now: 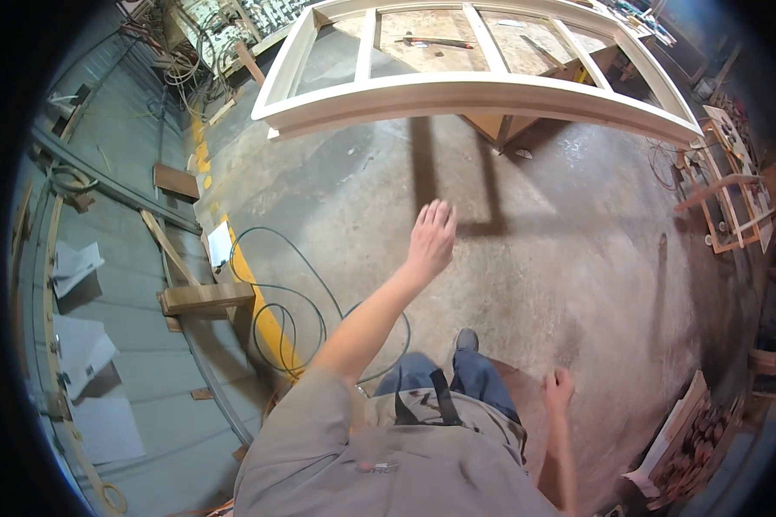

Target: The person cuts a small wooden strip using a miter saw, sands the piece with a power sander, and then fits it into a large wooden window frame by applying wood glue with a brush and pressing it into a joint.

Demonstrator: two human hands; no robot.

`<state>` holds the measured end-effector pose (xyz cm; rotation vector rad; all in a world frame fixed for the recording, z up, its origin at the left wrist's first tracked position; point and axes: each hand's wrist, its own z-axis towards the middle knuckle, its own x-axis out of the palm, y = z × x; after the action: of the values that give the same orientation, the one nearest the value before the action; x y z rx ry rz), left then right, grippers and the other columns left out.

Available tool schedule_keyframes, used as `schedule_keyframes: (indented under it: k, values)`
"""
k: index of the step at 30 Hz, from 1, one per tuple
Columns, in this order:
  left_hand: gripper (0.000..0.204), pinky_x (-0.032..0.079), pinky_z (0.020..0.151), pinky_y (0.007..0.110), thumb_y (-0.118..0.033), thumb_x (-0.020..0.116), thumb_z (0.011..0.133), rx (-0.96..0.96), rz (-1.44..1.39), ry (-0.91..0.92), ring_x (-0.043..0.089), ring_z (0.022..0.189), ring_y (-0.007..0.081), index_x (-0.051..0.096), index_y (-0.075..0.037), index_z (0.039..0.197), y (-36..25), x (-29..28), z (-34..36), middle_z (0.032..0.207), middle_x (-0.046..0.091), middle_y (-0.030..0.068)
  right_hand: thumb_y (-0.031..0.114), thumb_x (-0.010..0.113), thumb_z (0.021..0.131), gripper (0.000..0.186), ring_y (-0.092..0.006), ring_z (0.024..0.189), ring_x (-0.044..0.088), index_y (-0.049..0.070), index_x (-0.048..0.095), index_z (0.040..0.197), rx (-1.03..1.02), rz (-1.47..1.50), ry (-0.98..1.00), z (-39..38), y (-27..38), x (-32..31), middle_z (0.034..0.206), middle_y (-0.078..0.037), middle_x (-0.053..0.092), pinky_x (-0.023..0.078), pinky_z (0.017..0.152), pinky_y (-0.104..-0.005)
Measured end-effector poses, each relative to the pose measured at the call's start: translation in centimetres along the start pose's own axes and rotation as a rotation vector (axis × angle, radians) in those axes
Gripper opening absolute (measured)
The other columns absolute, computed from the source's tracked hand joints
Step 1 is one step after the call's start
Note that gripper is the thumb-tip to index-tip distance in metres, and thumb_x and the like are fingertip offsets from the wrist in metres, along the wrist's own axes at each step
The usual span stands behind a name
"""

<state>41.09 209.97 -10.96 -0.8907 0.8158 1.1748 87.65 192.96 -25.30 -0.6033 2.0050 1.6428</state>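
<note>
Left hand (pixel 434 237): raised ahead of the body over the floor, back uppermost, fingers together and bent downward; the palm is hidden, so whether it is closed on anything cannot be told.

Right hand (pixel 560 389): low at the person's right side, fingers curled in (how tightly, and around what if anything, cannot be told).

Person: grey shirt (pixel 310 448), blue trousers (pixel 483 383), one dark shoe (pixel 466 339) visible on the floor.

Floor (pixel 569 284): worn concrete, crossed by shadow bars beyond the left hand.

Wooden frame (pixel 483 90): pale, rectangular, with cross-bars; ahead of both hands at the top of the view, nearer the left, touching neither.

Bench (pixel 431 59): plywood-topped, beneath the frame and seen through its gaps; a slim dark and red tool (pixel 440 41) lies on it.

Hose (pixel 259 228): dark green, in loose loops on the floor at the person's left.

Yellow stripe (pixel 243 258): along the floor, partly under the hose; a timber piece (pixel 207 299) sits near its outer side.

Wall (pixel 155 379): grey panelling, far left, with white sheets (pixel 86 353) (some curling at the edges).

Slatted wooden rack (pixel 737 185): far right, well apart from the right hand.

Wood pieces (pixel 703 448): heaped at lower right.
</note>
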Motion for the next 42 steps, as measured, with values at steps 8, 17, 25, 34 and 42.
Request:
schedule_keyframes:
  k: [8, 17, 25, 34, 42]
  values:
    - [0.051, 0.031, 0.113, 0.045, -0.009, 0.056, 0.08, -0.08, 0.195, -0.106, 0.042, 0.131, 0.033, 0.054, 0.002, 0.13, 11.7, 10.4, 21.3, 0.134, 0.05, 0.0181, 0.004, 0.062, 0.091, 0.014, -0.0085, 0.068, 0.057, -0.003, 0.061, 0.103, -0.134, 0.287, 0.197, 22.6, 35.4, 5.8, 0.077, -0.003, 0.062, 0.047, 0.063, -0.0247]
    - [0.04, 0.043, 0.084, 0.039, -0.024, 0.059, 0.084, -0.071, 0.051, 0.239, 0.054, 0.109, 0.0192, 0.063, -0.015, 0.123, 18.5, 13.7, 21.1, 0.124, 0.057, 0.0013, 0.003, 0.06, 0.093, 0.019, -0.0116, 0.073, 0.064, -0.004, 0.059, 0.111, -0.182, 0.282, 0.276, 38.5, 47.7, 10.6, 0.086, -0.008, 0.068, 0.052, 0.067, -0.0245]
    - [0.029, 0.04, 0.097, 0.05, -0.015, 0.067, 0.074, -0.26, 0.142, 0.187, 0.056, 0.113, 0.0293, 0.072, -0.014, 0.102, 25.9, 8.4, 13.9, 0.116, 0.064, 0.0088, 0.004, 0.054, 0.096, 0.021, -0.0111, 0.069, 0.058, -0.004, 0.061, 0.114, -0.295, -0.039, 0.365, 52.0, 55.1, 10.2, 0.086, -0.008, 0.067, 0.048, 0.063, -0.0232]
    - [0.038, 0.051, 0.092, 0.042, -0.021, 0.059, 0.09, -1.727, -0.564, -0.769, 0.06, 0.107, 0.0292, 0.055, -0.006, 0.125, 31.7, 1.4, 13.5, 0.118, 0.059, 0.0135, 0.006, 0.061, 0.092, 0.024, -0.014, 0.08, 0.061, -0.004, 0.065, 0.113, -0.319, -0.06, 0.721, 63.7, 57.3, 14.7, 0.092, -0.01, 0.068, 0.048, 0.073, -0.0276]
    - [0.017, 0.05, 0.071, 0.032, 0.009, 0.063, 0.078, -1.146, 0.185, -0.135, 0.064, 0.084, 0.0243, 0.068, 0.004, 0.093, 29.6, -3.1, 16.2, 0.09, 0.064, 0.0108, 0.008, 0.07, 0.08, 0.015, -0.0267, 0.073, 0.065, 0.003, 0.072, 0.095, -0.2, -0.445, 1.106, 64.4, 57.3, 17.9, 0.085, -0.015, 0.07, 0.051, 0.069, -0.0333]
